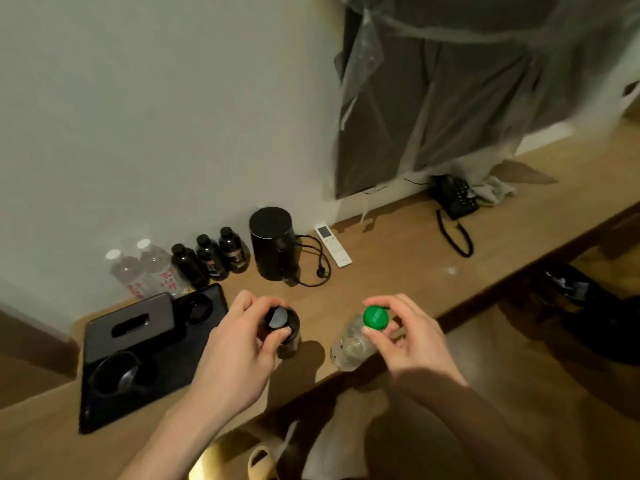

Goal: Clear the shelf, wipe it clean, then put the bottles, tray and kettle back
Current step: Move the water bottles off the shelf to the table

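Observation:
My left hand (242,344) grips a dark bottle (285,336) with a black cap by its top; the bottle stands on the wooden shelf (398,271) near the front edge. My right hand (405,337) pinches the green cap of a clear bottle (349,348) beside it. A black tray (152,355) with a tissue box and cups lies at the left. Against the wall stand two clear bottles with white caps (145,268), three dark bottles (209,256) and a black kettle (273,242) with its cord.
A white remote (333,245) lies right of the kettle. A black telephone (455,197) with a coiled cord and a grey cloth (493,190) sit farther right under a plastic-covered panel. Bags stand on the floor below the shelf.

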